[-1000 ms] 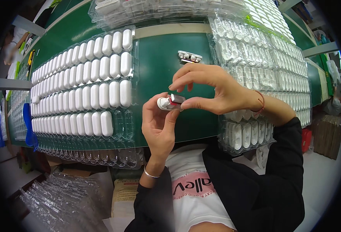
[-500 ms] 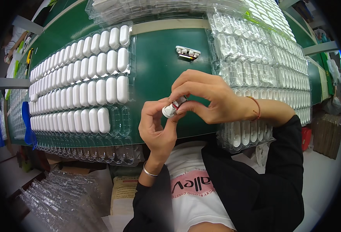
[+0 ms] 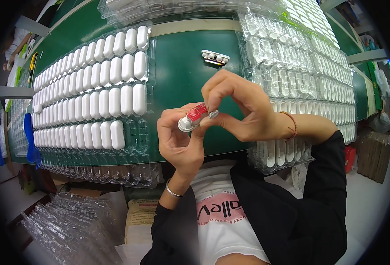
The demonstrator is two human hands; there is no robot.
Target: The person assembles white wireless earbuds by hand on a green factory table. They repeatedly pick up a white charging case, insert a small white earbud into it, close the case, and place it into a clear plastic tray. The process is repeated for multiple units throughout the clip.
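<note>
Nearest you, your left hand (image 3: 179,143) is closed around a small white plastic shell (image 3: 185,125), thumb and fingers wrapped about its lower end. The shell sits upright-tilted just above the fist, over the near edge of the green belt (image 3: 181,70).

Your right hand (image 3: 239,110) pinches a small red circuit board (image 3: 196,112) between thumb and forefinger, board touching the mouth of the shell; whether it is partly seated cannot be told.

Judgement: both parts are very light. The shell looks rigid and smooth, likely slippery, so hold it by its sides. The board is thin and probably fragile; grip its edges, not the faces.

Left of the hands, a clear tray (image 3: 137,132) holds rows of white capsule housings (image 3: 102,101). To the right, stacked empty trays (image 3: 292,88). Farther out on the belt, well apart, lies one loose white part (image 3: 215,56).
</note>
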